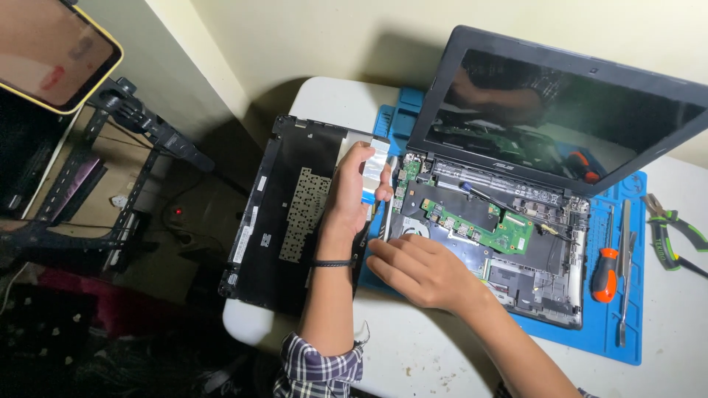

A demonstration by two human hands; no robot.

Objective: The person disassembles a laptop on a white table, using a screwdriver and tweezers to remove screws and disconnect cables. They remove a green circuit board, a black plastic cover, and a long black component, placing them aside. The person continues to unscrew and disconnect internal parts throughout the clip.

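Laptop [516, 221] opened: keyboard cover [287, 214] already off, flipped face-down under left hand [352, 193], which grips its ribbon cable [375, 171]. Right hand [420, 269] loose, fingertips resting on exposed board [476, 217] edge. Screwdriver [606, 269] untouched, right of right hand. Boards still in place.

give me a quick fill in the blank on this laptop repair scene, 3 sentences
1. The left hand holds the detached keyboard cover on the ____ side of the open laptop.
2. The screwdriver lying on the blue mat has an ____ handle.
3. The right hand rests at the laptop's near-left ____.

Missing words: left; orange; corner
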